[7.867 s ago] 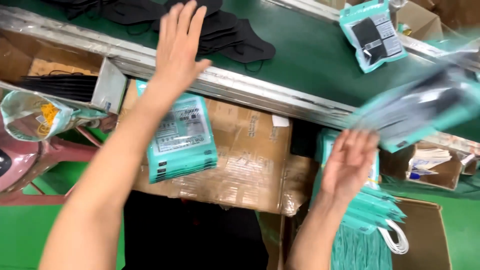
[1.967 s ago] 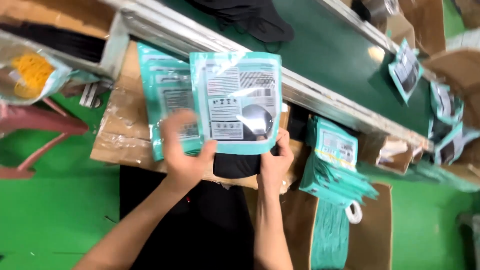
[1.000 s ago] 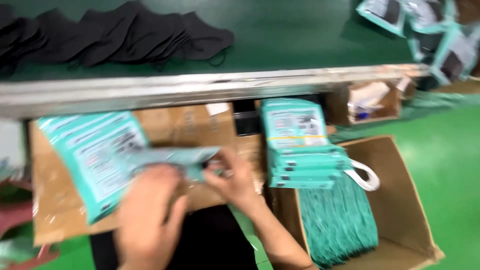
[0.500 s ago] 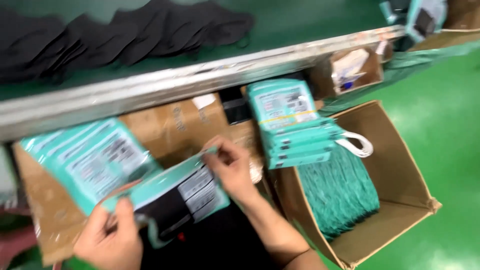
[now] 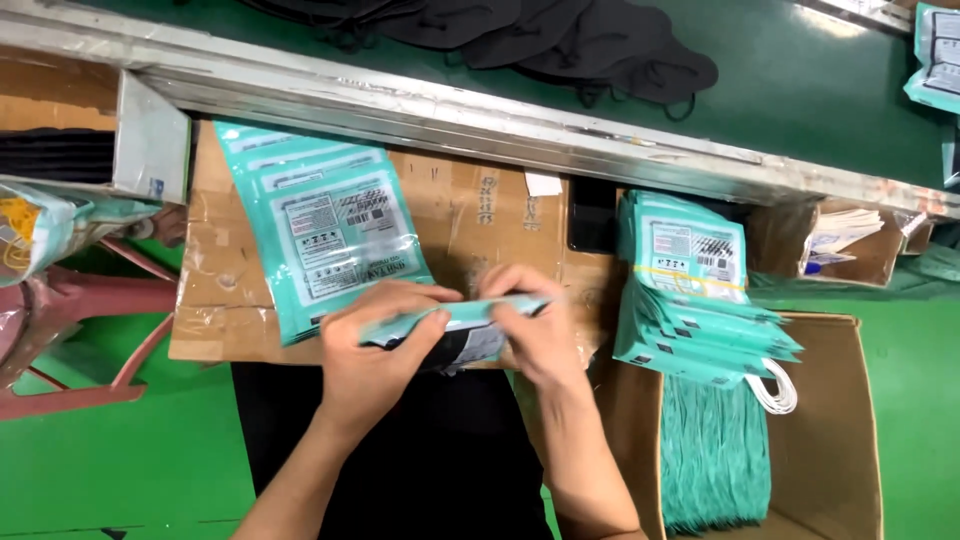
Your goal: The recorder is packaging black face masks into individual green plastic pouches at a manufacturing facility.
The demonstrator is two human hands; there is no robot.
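Centre of frame: left hand and right hand, fingers curled closed, pinch the top edge of a teal pouch held over a cardboard sheet.

Pouch held in both hands: glossy teal plastic film, smooth, with a reflective sheen.
Pouch stack at the left edge of the cardboard sheet: same glossy plastic, printed paper-like label panels.
Cardboard sheet: matt brown corrugated board, patched with shiny clear tape.
Conveyor rail: brushed metal, scuffed.
Conveyor belt: matt green, smooth.
Face masks: black cloth, matt.
Carton: plain matt cardboard.
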